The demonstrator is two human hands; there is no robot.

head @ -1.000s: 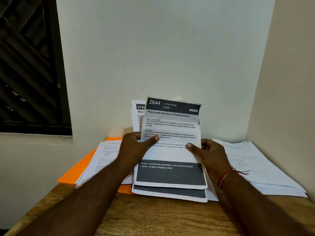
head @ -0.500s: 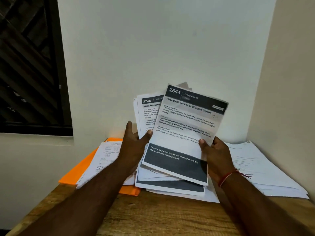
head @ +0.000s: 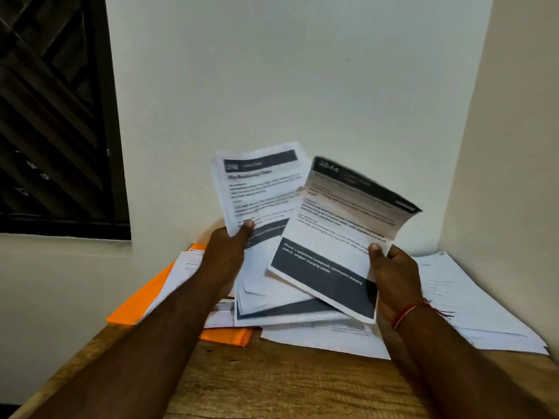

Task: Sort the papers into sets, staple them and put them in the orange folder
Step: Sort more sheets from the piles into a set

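left hand (head: 225, 252) pinches a fanned stack of sheets (head: 260, 192), thumb on front | right hand (head: 393, 276) grips one sheet (head: 338, 237), tilted right, overlapping the stack | orange folder (head: 145, 300) lies on wooden table (head: 287, 385) under loose papers (head: 472, 306)

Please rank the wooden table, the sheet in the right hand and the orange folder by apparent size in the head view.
1. Wooden table
2. Sheet held by right hand, nearer the camera
3. Orange folder, mostly covered, so unsure
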